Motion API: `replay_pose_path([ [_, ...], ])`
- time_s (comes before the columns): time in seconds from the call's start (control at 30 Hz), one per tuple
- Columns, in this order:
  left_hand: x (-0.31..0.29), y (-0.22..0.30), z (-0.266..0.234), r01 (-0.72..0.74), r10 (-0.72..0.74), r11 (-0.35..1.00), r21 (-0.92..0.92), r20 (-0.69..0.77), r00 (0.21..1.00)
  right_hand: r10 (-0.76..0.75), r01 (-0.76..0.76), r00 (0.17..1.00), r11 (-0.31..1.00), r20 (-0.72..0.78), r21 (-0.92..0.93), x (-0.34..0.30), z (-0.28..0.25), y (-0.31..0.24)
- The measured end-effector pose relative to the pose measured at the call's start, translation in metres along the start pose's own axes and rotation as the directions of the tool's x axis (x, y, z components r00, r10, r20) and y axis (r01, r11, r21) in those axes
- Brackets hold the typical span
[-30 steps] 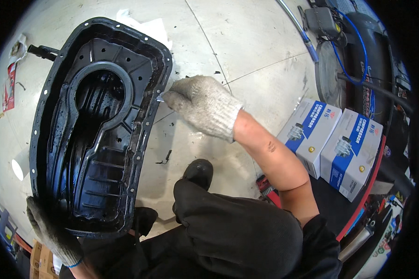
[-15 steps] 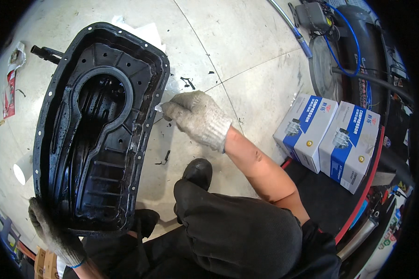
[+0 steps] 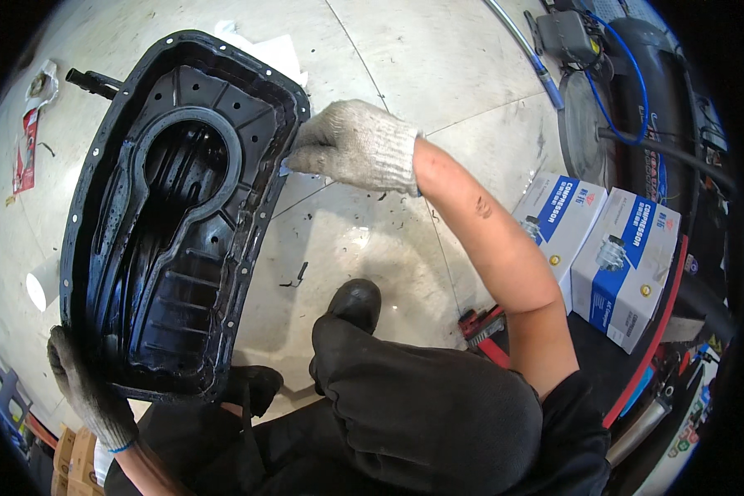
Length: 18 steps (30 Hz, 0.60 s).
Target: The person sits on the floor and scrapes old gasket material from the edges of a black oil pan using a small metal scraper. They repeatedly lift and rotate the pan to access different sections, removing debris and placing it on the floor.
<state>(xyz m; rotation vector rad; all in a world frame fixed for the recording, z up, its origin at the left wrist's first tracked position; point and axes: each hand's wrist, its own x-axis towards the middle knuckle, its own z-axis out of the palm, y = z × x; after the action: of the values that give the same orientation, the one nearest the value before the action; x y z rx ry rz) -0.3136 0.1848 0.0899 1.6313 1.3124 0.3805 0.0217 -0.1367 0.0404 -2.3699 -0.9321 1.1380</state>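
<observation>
The black oil pan [image 3: 180,285] sits in front of me, left of centre, its open side facing up and its near end by my dark-trousered legs [image 3: 438,413]. I can't tell what bears its weight. Inside, the dark metal is wet and shiny, and bolt holes run along the flange. A short black pipe [image 3: 93,82] juts out at its far left corner.

My gloved right hand [image 3: 351,146] is at the flange's right edge, thumb and fingers pinched on a small shiny piece [image 3: 285,170], mostly hidden. My gloved left hand [image 3: 91,388] lies against the near left corner, fingers fairly straight along the outside; whether they grip, I can't tell.

Black scraps [image 3: 300,274] dot the pale floor [image 3: 405,281] between the pan and my right boot [image 3: 355,304]. White paper [image 3: 264,51] lies past the far end. To my right, two blue-and-white boxes [image 3: 624,269] stand side by side on a red-edged black surface [image 3: 597,364].
</observation>
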Motion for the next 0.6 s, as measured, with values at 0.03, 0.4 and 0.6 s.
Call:
replay_pose_path([
  [0.03,0.002,0.000,0.002,0.005,-0.005,0.999,-0.032,0.003,1.000,-0.053,0.053,0.999,0.998,-0.006,-0.027,0.003,-0.003,0.002],
  [0.4,0.006,0.009,-0.003,0.140,-0.141,0.983,-0.121,-0.003,0.990,0.202,-0.203,0.979,0.977,0.018,0.062,-0.015,0.005,-0.025],
  [0.6,0.009,0.007,-0.003,0.081,-0.081,0.997,-0.006,-0.007,0.997,0.231,-0.231,0.973,0.972,0.007,-0.040,-0.021,0.011,-0.029],
])
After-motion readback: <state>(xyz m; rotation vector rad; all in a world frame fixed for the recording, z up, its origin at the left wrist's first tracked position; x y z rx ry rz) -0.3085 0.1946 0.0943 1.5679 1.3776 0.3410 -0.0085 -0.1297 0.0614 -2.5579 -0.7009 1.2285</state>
